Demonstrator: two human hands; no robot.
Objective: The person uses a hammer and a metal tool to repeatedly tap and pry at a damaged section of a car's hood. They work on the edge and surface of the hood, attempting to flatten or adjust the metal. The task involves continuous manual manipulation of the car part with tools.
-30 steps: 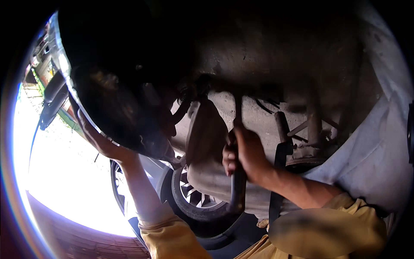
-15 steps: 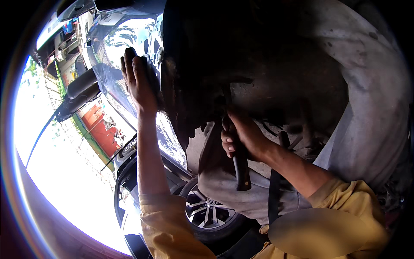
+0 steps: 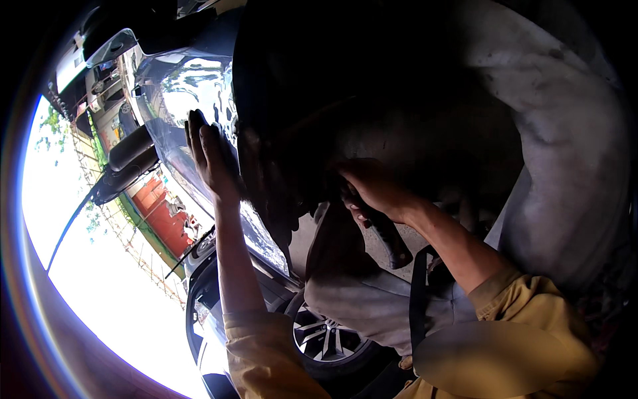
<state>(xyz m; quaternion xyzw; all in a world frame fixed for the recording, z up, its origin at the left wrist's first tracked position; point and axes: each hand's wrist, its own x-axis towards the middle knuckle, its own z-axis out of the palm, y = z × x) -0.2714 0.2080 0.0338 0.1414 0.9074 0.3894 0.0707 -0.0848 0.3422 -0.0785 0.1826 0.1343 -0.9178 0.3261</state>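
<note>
My left hand lies against the shiny dark car body panel, its fingers stretched out and together. The panel carries wavy, bright reflections. Inside the dark wheel arch to the right, my right hand is closed around a hammer. The dark handle sticks out below my fist, tilted down to the right. The hammer's head is lost in the dark, so I cannot tell whether it touches anything.
A car wheel with silver spokes is below. My grey trouser leg curves round the right side. A black strap hangs near my right arm. A dark padded cylinder and a red wall show at left.
My right hand stays wrapped round the hammer, whose handle end has swung up and to the right. My left hand appears lower in view, still against the panel. The whole view has shifted slightly.
</note>
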